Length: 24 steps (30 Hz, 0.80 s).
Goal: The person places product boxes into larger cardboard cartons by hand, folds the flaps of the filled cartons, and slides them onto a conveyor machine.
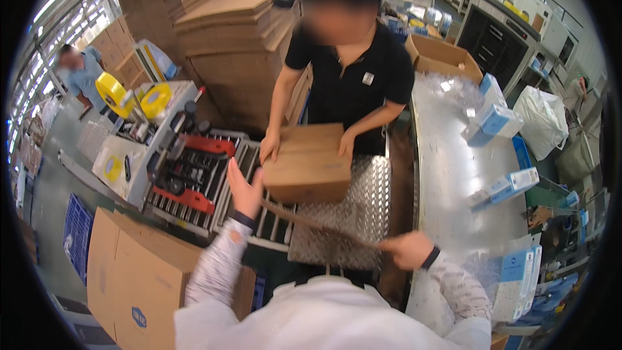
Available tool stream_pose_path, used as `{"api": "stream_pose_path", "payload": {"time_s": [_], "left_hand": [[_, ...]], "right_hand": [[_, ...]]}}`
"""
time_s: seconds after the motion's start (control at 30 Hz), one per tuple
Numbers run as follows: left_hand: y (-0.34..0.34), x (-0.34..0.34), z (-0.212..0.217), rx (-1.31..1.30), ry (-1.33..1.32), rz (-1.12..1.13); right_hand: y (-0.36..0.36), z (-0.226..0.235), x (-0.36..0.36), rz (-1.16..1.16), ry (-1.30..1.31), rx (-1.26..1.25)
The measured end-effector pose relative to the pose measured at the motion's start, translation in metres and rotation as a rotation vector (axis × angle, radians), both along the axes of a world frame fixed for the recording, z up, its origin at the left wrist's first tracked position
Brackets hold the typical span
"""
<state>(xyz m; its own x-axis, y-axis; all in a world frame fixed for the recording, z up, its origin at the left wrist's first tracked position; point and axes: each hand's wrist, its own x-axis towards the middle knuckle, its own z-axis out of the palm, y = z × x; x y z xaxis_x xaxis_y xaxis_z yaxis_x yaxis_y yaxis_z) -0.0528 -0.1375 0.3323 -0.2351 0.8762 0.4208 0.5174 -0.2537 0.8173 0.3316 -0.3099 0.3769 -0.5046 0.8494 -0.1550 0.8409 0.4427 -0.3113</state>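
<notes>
My right hand is closed on one end of a thin brown cardboard piece, seen nearly edge-on and slightly blurred. That piece slants up to the left, and its far end comes close to my left wrist. My left hand is raised with the fingers stretched out; whether its palm touches the cardboard I cannot tell. Just beyond stands a closed cardboard box, gripped at both sides by the hands of a co-worker facing me. The box is over the rollers and a patterned metal plate.
Left of the box is a roller conveyor with a red-and-black carton-sealing machine. Yellow tape rolls sit beside it. Flattened cartons stand at my lower left. To the right, a metal table carries several white-and-blue boxes. Cardboard stacks rise behind.
</notes>
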Motion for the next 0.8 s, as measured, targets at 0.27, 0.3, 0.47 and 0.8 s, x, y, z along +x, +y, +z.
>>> {"api": "stream_pose_path", "payload": {"time_s": [0.27, 0.3, 0.47, 0.8], "left_hand": [[-0.073, 0.102, -0.029, -0.088, -0.456, -0.016], [-0.079, 0.081, -0.036, -0.152, -0.484, -0.022], [-0.108, 0.017, -0.024, -0.293, -0.606, -0.361], [-0.106, 0.143, -0.049, -0.487, 1.184, -1.331]], "right_hand": [[-0.035, -0.056, -0.012, -0.174, 0.723, -0.503], [-0.028, -0.053, -0.004, -0.206, 0.722, -0.505], [-0.014, -0.018, -0.002, -0.006, 0.366, -0.018], [0.055, -0.078, 0.059, -0.339, 0.348, -0.097]]}}
